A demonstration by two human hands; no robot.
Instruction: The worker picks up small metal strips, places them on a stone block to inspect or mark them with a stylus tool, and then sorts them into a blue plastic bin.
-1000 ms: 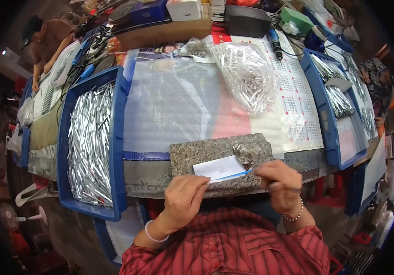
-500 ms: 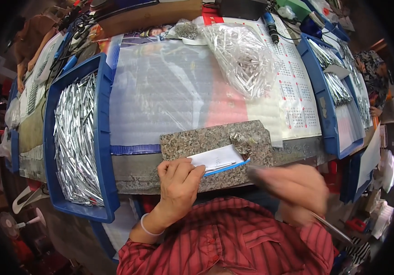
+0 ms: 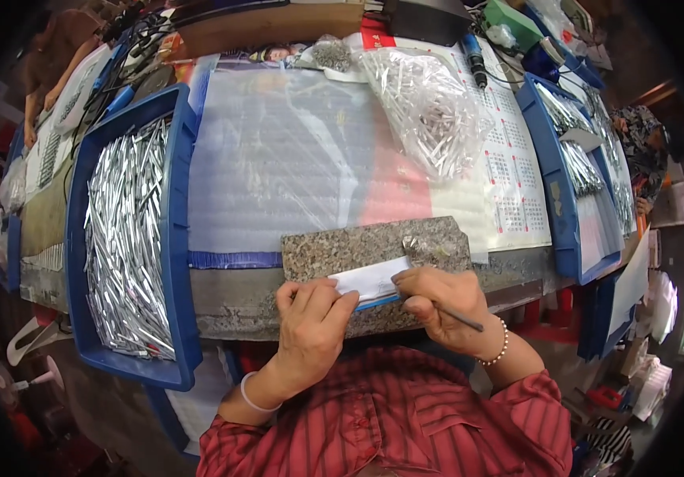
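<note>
A small white pad with a blue front edge [image 3: 371,280] lies on a speckled granite slab [image 3: 334,248]. My left hand [image 3: 308,319] has its fingers closed over the pad's left end. At the pad's right end is my right hand [image 3: 447,308], fingers bent and closed round a thin grey metal rod [image 3: 463,319] whose back end sticks out toward my wrist. The rod's front end is hidden by my fingers. A crumpled clear-and-brown plastic wrap [image 3: 429,248] rests on the slab just behind the right hand.
To the left stands a blue tray [image 3: 183,238] full of shiny metal strips. Beyond the slab sits a clear plastic bag [image 3: 429,111] of similar pieces, beside a blue-handled tool [image 3: 474,60]. Another blue tray [image 3: 553,191] is at right. People work at both sides.
My right hand has swung in from the right, with the rod, to the right end of the pad. The left hand stays on the pad's left end. The view has shifted slightly.
</note>
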